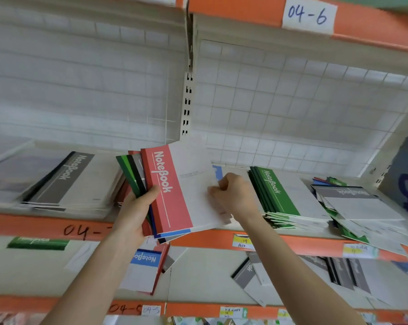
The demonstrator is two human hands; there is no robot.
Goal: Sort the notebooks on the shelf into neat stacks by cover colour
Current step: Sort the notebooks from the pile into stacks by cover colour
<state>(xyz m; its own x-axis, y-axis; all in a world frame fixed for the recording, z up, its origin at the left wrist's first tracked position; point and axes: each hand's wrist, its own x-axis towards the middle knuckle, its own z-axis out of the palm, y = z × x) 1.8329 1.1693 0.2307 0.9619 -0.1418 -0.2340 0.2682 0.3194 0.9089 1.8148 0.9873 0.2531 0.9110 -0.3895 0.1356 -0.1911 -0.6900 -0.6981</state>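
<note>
Left hand (pixel 137 207) grips the mixed bundle (pixel 132 174), right hand (pixel 235 195) pinches its red notebook (pixel 167 188); next, probably lay it with other reds.

Bright, even, nearly shadowless light; soft motion blur throughout, wide-angle bending toward the edges.

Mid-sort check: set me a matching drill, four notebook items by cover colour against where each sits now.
Items:
1. red notebook
2. green stack
3. grey stack
4. upside-down blue notebook

Places:
a. lower shelf
b. middle shelf, right side
c. gripped in the left hand
d. middle shelf, left side

Pairs: 1-c, 2-b, 3-d, 4-a.
</note>
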